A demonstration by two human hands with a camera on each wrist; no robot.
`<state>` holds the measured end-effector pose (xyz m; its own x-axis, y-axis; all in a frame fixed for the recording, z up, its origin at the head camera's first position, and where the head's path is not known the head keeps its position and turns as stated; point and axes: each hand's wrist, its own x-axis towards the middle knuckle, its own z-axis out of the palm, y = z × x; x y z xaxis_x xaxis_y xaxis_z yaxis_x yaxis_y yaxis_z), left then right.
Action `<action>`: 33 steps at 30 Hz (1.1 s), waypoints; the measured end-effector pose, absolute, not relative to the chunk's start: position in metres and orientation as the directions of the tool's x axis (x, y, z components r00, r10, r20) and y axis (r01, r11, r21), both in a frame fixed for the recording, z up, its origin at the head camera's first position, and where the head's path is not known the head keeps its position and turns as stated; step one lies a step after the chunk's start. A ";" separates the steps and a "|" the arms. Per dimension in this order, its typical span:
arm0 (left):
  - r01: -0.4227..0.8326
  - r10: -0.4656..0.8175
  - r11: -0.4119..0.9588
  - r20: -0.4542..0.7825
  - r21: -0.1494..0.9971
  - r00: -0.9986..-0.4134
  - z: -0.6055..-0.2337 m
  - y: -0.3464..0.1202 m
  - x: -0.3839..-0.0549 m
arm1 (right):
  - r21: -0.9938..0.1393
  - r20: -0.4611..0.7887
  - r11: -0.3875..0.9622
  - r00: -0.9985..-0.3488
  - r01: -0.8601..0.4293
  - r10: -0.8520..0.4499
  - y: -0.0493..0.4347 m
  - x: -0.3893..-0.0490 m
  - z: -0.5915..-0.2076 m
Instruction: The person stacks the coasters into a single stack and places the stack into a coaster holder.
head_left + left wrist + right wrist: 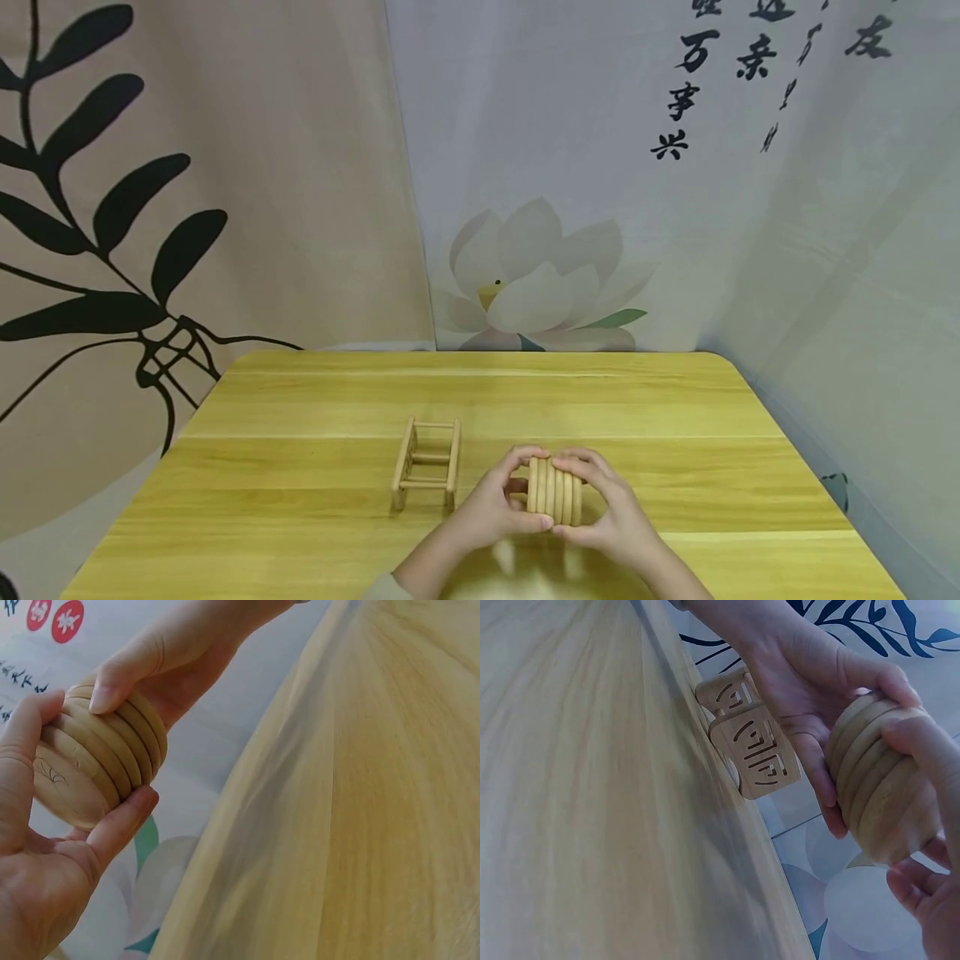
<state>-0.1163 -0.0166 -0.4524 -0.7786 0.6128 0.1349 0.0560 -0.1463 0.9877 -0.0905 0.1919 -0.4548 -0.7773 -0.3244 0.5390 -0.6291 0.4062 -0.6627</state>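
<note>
Several round wooden coasters [554, 493] are stacked face to face, their edges toward the head camera. Both hands hold the stack above the table. My left hand [498, 500] grips its left end, thumb below and fingers above. From the right, my right hand [611, 512] pinches the other end the same way. In the left wrist view the end coaster [71, 787] carries a thin dark line drawing. To the left of the hands a small wooden rack [427, 462] stands on the table; its side panel [756, 752] has cut-out slots in the right wrist view.
The wooden table [300, 475] has light, grain-striped boards. Behind it hangs a cloth backdrop [315, 208] with printed leaves, a lotus and dark writing. A pale cloth [862, 292] runs along the right side.
</note>
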 end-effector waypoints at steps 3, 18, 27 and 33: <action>0.070 0.614 -0.140 0.142 0.988 -0.776 -0.451 -0.018 -0.117 | -0.677 0.528 0.384 -0.778 -0.628 -0.342 0.194 -0.093 -0.459; 0.105 0.586 -0.122 0.157 0.987 -0.795 -0.441 -0.031 -0.120 | -0.662 0.565 0.327 -0.736 -0.674 -0.374 0.175 -0.091 -0.425; 0.139 0.552 -0.060 0.149 0.989 -0.821 -0.434 -0.044 -0.122 | -0.676 0.571 0.290 -0.730 -0.677 -0.375 0.160 -0.092 -0.410; 0.210 0.513 -0.007 0.184 0.978 -0.839 -0.431 -0.049 -0.126 | -0.687 0.573 0.266 -0.729 -0.676 -0.374 0.153 -0.096 -0.407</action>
